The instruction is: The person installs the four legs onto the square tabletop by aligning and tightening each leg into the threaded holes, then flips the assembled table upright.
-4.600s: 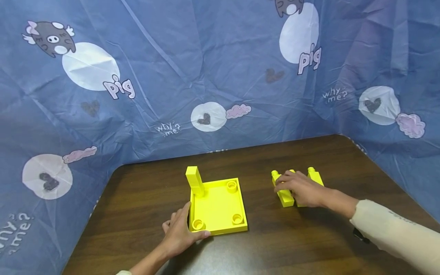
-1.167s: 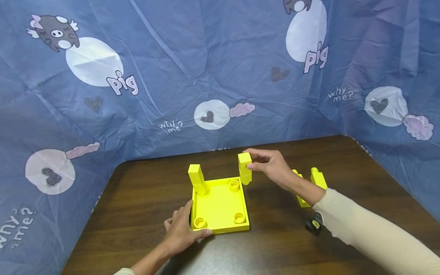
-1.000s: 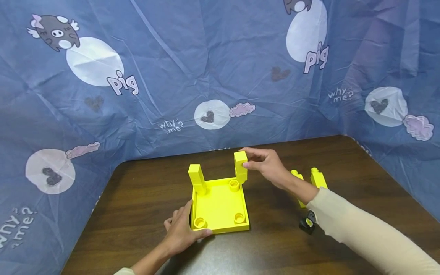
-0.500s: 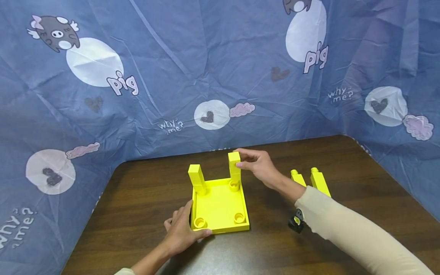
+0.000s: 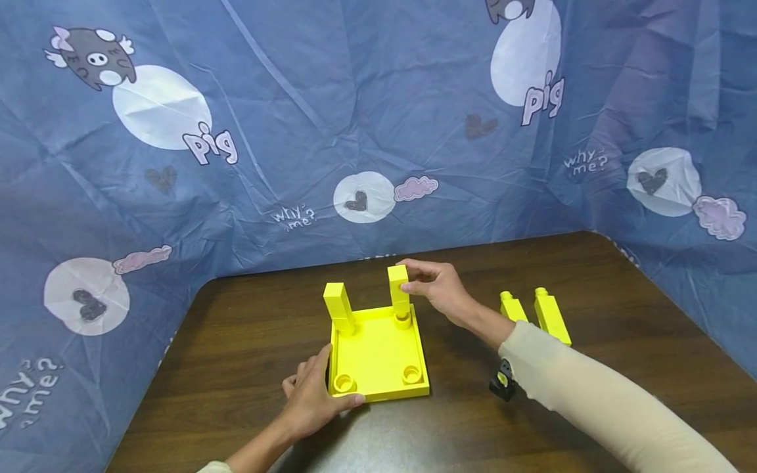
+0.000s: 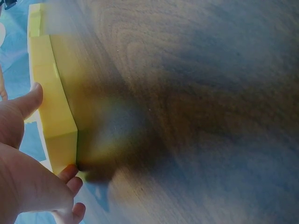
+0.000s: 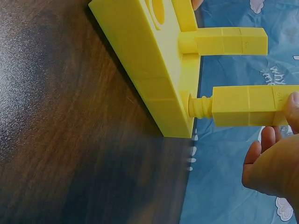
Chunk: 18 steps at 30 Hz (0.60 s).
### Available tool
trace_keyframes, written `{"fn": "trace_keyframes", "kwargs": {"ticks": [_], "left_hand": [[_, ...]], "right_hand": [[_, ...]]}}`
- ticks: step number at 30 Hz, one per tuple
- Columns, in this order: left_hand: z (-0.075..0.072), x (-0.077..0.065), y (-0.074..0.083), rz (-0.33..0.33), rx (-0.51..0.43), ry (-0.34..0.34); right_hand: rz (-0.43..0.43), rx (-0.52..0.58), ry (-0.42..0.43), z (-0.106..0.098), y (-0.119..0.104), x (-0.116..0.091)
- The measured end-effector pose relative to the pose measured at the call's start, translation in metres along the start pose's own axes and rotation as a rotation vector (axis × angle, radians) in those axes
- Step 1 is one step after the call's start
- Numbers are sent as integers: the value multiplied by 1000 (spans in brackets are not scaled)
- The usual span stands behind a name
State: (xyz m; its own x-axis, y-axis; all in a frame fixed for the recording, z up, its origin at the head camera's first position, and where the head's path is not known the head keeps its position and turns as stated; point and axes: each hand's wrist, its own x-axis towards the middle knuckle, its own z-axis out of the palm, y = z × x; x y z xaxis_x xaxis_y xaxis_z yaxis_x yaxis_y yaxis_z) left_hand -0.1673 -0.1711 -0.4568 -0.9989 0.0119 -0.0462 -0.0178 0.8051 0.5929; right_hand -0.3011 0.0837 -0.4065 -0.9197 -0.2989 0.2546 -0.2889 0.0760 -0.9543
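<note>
A yellow square tabletop (image 5: pixel 378 355) lies underside up, with a round socket at each corner. My left hand (image 5: pixel 313 404) grips its near left corner, thumb along the near edge and fingers at the left side. One yellow leg (image 5: pixel 337 305) stands upright in the far left socket. My right hand (image 5: pixel 440 292) pinches a second leg (image 5: pixel 397 286) upright by its upper part, at the far right socket (image 5: pixel 403 322). In the right wrist view its threaded end (image 7: pixel 202 107) meets the socket's mouth, with most of the thread showing. Both near sockets hold no leg.
Two more yellow legs, one (image 5: pixel 512 307) partly behind the right sleeve and another (image 5: pixel 552 318) beside it, lie to the right on the brown wooden table (image 5: pixel 248 341). A blue printed cloth (image 5: pixel 272 131) hangs behind the table and at its sides.
My right hand has lifted a leg from the loose ones at the right, carried it left over the far right socket and lowered it there. The left hand stays on the corner.
</note>
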Motion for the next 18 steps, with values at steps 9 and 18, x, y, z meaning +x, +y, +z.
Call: {"fn": "trace_keyframes", "kwargs": {"ticks": [9,18], "left_hand": [[-1,-2,1,20,3,10],[0,-2,1,29,-10,12]], "right_hand": [[32,-7,-18,-2,1,-5],[9,-45,18,4,8,-8]]}}
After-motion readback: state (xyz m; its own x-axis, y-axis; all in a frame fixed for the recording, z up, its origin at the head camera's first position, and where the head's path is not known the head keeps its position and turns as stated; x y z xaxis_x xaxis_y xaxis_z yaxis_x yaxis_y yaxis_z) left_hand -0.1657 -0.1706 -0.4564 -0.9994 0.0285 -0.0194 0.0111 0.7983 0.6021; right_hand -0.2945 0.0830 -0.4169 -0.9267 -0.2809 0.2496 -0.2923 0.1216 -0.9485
